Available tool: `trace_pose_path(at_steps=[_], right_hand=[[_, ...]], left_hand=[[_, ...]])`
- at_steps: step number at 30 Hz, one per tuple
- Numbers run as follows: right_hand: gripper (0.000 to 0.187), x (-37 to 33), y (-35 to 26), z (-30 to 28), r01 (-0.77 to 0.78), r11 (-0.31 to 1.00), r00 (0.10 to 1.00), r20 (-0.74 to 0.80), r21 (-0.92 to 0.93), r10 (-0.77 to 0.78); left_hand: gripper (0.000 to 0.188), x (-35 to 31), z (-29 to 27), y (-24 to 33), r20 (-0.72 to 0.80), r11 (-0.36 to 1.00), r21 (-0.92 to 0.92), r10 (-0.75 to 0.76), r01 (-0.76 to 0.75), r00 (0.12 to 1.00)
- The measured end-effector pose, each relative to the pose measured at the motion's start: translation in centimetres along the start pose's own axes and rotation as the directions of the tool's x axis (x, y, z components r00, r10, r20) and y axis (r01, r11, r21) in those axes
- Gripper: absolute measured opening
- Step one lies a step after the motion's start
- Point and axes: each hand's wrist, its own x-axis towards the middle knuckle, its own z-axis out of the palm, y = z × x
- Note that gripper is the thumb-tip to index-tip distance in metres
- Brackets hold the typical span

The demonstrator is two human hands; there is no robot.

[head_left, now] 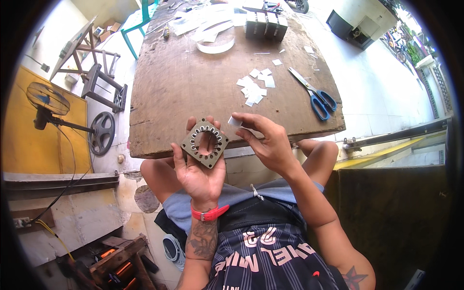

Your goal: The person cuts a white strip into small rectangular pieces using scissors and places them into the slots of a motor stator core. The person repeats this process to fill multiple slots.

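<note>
A square motor stator core (211, 157) lies on the palm of my left hand (200, 174), whose fingers curl up behind it. Slots ring its round central hole, and white paper liners sit in a good part of them, mostly along the far side. Between the thumb and index finger of my right hand (266, 142) is a small white paper piece (235, 122), held just right of the core and apart from it. Similar white paper pieces (252, 89) lie in a loose pile on the wooden table (188, 92) beyond my hands.
Blue-handled scissors (316, 96) rest at the table's right side. Farther back are a curled white paper strip (217, 48), a heap of paper sheets (208, 21) and a dark stack of blocks (266, 26). A standing fan (50, 104) is off to the left.
</note>
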Motion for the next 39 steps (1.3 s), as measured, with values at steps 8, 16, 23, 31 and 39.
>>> trace_pose_path(at_steps=[8,16,23,31,39], right_hand=[[0.024,-1.1,-0.5,-0.7,0.001,0.991,0.996,-0.085,-0.133,-0.012],[0.035,-3.5,-1.1,-0.6,-0.018,0.998,0.999,0.035,0.057,0.016],[0.035,-2.8,-1.2,-0.6,0.169,0.979,0.985,-0.017,-0.109,-0.172],[0.032,-3.6,-1.0,0.0,0.139,0.984,0.99,0.036,-0.109,-0.135],[0.037,-3.6,-1.3,-0.7,0.173,0.964,0.984,0.084,-0.204,-0.159]], left_hand=[[0.07,0.0,1.0,-1.6,0.043,0.987,0.153,0.033,-0.039,0.999],[0.071,-0.2,0.6,-2.5,0.108,0.952,0.258,0.142,-0.166,0.984],[0.071,-0.9,0.5,-3.1,0.192,0.936,0.295,0.142,-0.195,0.971],[0.072,-1.0,0.4,-3.4,0.24,0.888,0.375,0.185,-0.267,0.953],[0.072,-0.9,0.5,-3.3,0.23,0.882,0.389,0.188,-0.268,0.955]])
